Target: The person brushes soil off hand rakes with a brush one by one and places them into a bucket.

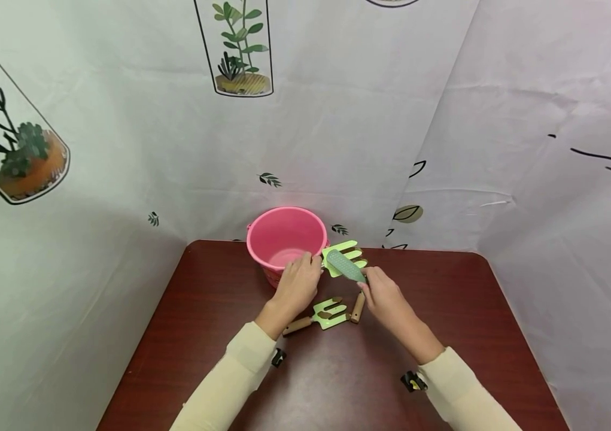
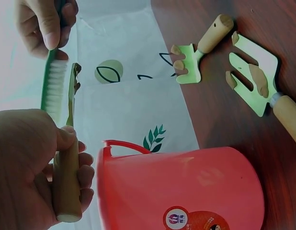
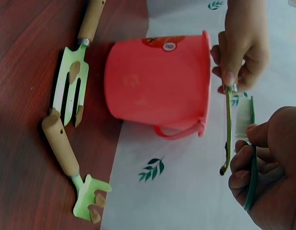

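My left hand (image 1: 300,281) grips the wooden handle of a light-green garden hand fork (image 2: 67,184), its prongs held out to the right beside the bucket rim. Brown smears show on the prongs. In my right hand (image 1: 388,297) is a green brush (image 1: 346,267) with white bristles. The bristles face the fork's flat head, close against it in the left wrist view; the brush overlaps the head in the head view. A pink bucket (image 2: 186,175) stands just behind the left hand, with nothing visible on its inside bottom.
Another green hand fork (image 1: 327,316) with brown patches lies on the dark red table (image 1: 187,335), in front of the bucket. Beside it rests a small green rake (image 3: 85,199) with brown-marked tips. White printed cloth (image 1: 327,131) rises behind the table and at both sides.
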Available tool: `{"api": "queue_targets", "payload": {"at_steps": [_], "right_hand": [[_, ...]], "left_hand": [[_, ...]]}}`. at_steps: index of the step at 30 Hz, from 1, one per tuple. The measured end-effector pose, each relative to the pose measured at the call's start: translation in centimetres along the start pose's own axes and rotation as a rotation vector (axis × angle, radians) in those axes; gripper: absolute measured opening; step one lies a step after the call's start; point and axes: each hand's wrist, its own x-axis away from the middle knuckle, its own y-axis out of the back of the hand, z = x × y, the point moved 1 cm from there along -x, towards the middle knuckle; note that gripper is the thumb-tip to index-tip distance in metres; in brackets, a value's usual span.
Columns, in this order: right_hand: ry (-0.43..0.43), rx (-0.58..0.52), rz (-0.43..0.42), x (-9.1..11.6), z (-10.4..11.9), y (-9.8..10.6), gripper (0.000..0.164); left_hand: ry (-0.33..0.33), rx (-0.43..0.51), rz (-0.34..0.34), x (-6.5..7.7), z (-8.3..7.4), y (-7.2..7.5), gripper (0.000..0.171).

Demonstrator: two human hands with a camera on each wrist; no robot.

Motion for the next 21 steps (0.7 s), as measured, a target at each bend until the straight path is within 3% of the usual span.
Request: {"api": "queue_targets", "payload": {"at_steps": [10,21], "right_hand": [[0.001,0.009,-0.022,-0.1,-0.2,-0.4,0.018],[-0.087,0.001,0.005,-0.1,-1.6,0.4,0.017]], "left_hand": [[-0.021,-0.021,-0.043,0.1,0.0,0.0,0.009],[-0.022,-0.068,-0.041,0.4,0.1,-0.2,0.011]]}}
